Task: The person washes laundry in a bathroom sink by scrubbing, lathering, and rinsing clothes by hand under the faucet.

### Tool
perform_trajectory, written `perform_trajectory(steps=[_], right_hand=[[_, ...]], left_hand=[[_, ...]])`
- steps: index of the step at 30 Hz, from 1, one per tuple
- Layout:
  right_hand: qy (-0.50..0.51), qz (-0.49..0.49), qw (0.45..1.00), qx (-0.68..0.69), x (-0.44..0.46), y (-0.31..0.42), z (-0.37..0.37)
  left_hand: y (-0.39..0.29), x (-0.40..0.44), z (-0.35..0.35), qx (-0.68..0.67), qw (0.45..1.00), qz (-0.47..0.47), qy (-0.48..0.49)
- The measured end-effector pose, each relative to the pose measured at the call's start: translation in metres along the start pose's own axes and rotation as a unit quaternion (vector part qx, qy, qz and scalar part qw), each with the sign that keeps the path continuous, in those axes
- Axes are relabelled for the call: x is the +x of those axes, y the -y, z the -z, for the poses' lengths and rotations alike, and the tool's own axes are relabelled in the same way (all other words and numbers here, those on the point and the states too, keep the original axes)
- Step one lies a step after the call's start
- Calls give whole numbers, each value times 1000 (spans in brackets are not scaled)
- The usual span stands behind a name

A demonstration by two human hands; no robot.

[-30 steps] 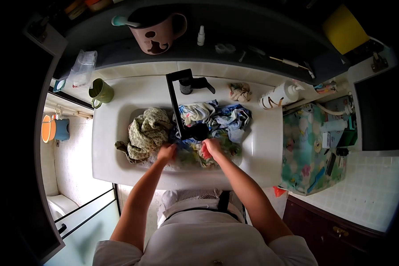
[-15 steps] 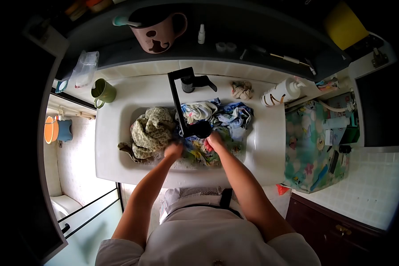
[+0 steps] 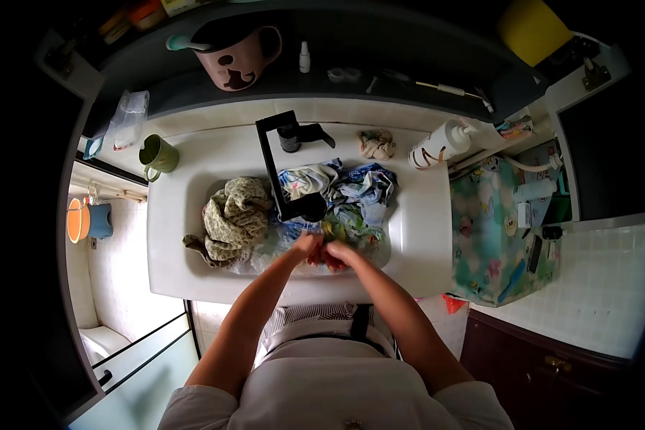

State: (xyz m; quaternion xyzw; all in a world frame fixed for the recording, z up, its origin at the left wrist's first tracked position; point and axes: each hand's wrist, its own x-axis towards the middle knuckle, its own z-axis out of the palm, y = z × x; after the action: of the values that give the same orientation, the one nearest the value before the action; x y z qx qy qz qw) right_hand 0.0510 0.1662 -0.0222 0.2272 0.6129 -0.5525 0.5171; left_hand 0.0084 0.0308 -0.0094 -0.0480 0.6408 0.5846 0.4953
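My left hand (image 3: 308,244) and my right hand (image 3: 336,252) are close together, low over the soapy water at the near side of the white sink (image 3: 421,247). Both hands are closed, with fingers curled inward. Something reddish shows between them, but I cannot make out whether it is cloth or fingers. Just beyond lies wet, multicoloured patterned cloth (image 3: 358,228), partly under water. A bunched olive patterned garment (image 3: 236,215) is heaped at the left of the basin. Blue and white clothes (image 3: 365,192) are piled at the back right. The black faucet (image 3: 271,161) reaches over the basin.
On the sink's rim stand a green mug (image 3: 159,155), a crumpled cloth (image 3: 377,144) and a white pump bottle (image 3: 437,145). A dark shelf above holds a pink cup (image 3: 238,63). At the right is a patterned counter cover (image 3: 480,236) with small items.
My two hands have come together and nearer to my body; the left moved right. The multicoloured cloth sits lower in the water. The whole view has shifted slightly.
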Motion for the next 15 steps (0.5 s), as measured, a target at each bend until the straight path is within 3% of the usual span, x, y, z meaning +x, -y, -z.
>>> perform_trajectory(steps=[5,8,10,15], right_hand=[[-56,-70,996,12,6,9,-2],[-86,-48,995,10,12,4,-4],[-139,26,990,30,-7,4,-11],[-307,153,931,121,-25,-13,6]], left_hand=[[0,8,-2,-22,997,35,-61],[7,16,-7,-3,994,20,-105],[14,19,-7,-2,991,-15,-131],[-7,-12,-4,-32,997,50,-54]])
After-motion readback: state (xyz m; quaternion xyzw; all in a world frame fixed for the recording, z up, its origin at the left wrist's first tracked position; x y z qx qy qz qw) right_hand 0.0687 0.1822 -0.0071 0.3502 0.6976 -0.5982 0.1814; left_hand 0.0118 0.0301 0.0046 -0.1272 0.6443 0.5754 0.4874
